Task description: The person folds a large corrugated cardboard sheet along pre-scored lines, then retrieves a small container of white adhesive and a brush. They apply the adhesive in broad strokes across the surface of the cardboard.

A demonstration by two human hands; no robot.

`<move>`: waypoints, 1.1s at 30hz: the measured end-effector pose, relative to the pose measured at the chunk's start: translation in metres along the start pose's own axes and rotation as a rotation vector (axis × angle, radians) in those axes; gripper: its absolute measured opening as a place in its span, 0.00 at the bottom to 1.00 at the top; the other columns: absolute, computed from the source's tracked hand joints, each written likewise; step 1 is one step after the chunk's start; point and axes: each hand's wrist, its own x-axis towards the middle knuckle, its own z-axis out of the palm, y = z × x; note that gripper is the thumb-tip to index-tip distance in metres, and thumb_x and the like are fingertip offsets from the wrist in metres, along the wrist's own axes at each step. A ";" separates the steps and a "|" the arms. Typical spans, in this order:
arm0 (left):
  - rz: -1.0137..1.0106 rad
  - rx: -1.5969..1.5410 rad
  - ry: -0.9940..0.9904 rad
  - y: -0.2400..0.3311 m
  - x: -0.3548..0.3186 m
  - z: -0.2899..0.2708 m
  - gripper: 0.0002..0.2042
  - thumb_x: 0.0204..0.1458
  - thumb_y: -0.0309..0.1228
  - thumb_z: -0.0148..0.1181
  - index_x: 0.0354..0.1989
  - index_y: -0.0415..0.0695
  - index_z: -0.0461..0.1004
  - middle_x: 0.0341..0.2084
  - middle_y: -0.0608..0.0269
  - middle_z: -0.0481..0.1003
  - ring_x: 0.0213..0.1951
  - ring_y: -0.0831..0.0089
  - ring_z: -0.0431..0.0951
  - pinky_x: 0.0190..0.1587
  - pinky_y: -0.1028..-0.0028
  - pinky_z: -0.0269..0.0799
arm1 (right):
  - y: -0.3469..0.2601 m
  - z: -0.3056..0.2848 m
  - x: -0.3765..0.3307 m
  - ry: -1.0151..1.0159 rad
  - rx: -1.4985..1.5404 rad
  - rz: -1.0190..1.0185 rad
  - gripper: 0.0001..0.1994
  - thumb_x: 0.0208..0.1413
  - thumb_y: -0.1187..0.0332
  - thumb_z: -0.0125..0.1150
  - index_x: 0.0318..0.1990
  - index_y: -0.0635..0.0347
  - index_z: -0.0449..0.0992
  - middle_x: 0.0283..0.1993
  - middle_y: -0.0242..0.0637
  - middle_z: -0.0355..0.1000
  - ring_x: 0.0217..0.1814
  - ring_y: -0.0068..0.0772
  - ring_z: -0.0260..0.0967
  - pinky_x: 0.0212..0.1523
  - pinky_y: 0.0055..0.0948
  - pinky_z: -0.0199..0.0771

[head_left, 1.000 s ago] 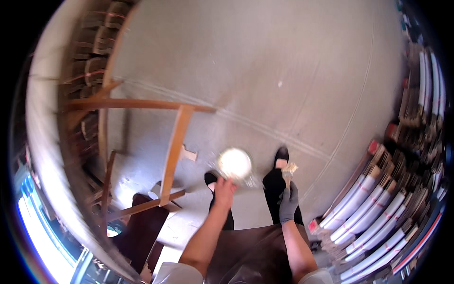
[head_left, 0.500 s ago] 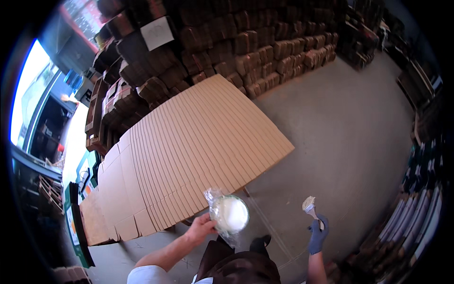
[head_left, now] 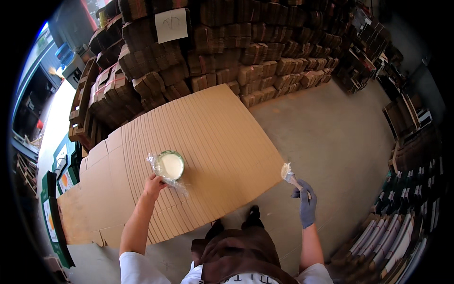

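My left hand (head_left: 153, 185) is bare and grips the near edge of a round green-rimmed bowl (head_left: 170, 165) full of white paste, with a clear plastic wrap hanging from it. The bowl is low over a wide spread of overlapping flat cardboard sheets (head_left: 208, 128). My right hand (head_left: 306, 201) wears a blue-grey glove and holds a paste-laden brush (head_left: 288, 174), bristles up, just off the right edge of the cardboard spread, above the concrete floor.
Tall stacks of bundled folded cartons (head_left: 208, 61) stand behind the cardboard spread, one bearing a white paper sheet (head_left: 171, 24). More stacked cartons and shelving (head_left: 406, 199) line the right side. Grey concrete floor (head_left: 340, 132) lies between. My feet (head_left: 253, 217) stand at the spread's near edge.
My view swung from bare floor and a wooden frame to the cardboard spread. The bowl has come down toward the sheets, and my right hand has moved out to the right with the brush.
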 end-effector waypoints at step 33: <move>0.026 -0.507 0.190 -0.038 -0.008 0.036 0.17 0.67 0.42 0.50 0.58 0.47 0.68 0.39 0.72 0.76 0.37 0.83 0.75 0.40 0.80 0.71 | 0.013 0.450 0.114 -1.471 -0.810 -0.896 0.12 0.55 0.69 0.59 0.47 0.51 0.76 0.39 0.41 0.73 0.41 0.46 0.74 0.40 0.43 0.75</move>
